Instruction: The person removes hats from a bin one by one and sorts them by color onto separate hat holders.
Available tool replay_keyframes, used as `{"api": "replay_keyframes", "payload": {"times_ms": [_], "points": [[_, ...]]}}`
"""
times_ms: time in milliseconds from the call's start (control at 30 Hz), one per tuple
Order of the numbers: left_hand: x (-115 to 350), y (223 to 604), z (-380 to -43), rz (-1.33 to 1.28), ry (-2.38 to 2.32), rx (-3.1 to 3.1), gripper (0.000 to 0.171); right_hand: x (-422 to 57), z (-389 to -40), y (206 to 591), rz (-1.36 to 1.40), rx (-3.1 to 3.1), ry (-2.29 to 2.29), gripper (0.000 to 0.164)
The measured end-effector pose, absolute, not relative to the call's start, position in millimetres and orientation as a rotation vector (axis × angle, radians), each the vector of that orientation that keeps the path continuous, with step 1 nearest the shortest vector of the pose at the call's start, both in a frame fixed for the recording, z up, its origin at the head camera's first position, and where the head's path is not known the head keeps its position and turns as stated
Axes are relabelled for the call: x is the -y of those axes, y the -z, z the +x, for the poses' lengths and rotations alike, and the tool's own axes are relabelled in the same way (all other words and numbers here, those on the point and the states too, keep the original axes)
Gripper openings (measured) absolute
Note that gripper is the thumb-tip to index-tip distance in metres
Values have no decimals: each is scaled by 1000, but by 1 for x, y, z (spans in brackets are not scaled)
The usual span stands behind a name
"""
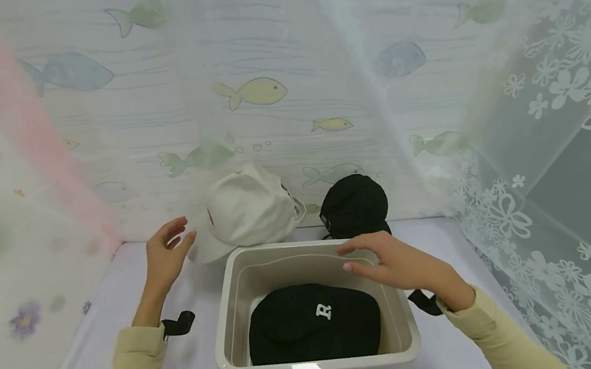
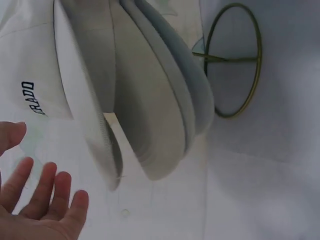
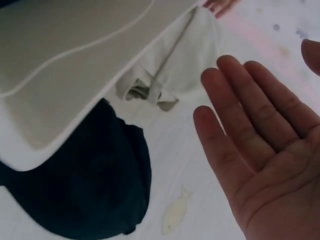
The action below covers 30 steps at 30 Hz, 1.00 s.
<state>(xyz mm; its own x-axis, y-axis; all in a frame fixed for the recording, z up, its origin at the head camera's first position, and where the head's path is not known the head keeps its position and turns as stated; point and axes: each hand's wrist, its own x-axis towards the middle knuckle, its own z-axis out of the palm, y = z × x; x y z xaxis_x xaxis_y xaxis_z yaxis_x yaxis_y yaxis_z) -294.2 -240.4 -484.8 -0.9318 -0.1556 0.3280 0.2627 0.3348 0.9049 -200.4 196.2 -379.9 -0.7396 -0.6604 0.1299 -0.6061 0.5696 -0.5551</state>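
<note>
White caps (image 1: 250,210) near the left hand (image 1: 166,257), right hand (image 1: 399,259) near the bin (image 1: 321,367), both hands' fingers relaxed, R-marked cap (image 1: 299,332) inside, black cap (image 1: 357,204) behind.

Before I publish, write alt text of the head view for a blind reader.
A black baseball cap with a white R lies in a beige plastic bin, a person's right hand open near its right side. Behind the bin sit a white baseball cap, the left hand open beside it, and another black cap, before fish-print fabric.
</note>
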Motion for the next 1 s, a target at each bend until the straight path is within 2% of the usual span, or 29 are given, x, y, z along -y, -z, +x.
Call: {"api": "replay_keyframes", "payload": {"times_ms": [200, 400, 633, 800, 1000], "points": [[238, 501, -288, 225, 1729, 2145, 47, -167, -255, 373, -1112, -2603, 1102, 31], [234, 510, -286, 441, 1892, 2163, 61, -136, -299, 376, -992, -2573, 1311, 37], [236, 511, -289, 456, 2245, 2103, 65, -118, -328, 391, -699, -2599, 1527, 41], [239, 513, -293, 434, 2488, 2025, 73, -112, -343, 405, -676, -2429, 1696, 44], [237, 515, -296, 389, 2583, 1903, 77, -103, -353, 407, -536, -2340, 1663, 50]]}}
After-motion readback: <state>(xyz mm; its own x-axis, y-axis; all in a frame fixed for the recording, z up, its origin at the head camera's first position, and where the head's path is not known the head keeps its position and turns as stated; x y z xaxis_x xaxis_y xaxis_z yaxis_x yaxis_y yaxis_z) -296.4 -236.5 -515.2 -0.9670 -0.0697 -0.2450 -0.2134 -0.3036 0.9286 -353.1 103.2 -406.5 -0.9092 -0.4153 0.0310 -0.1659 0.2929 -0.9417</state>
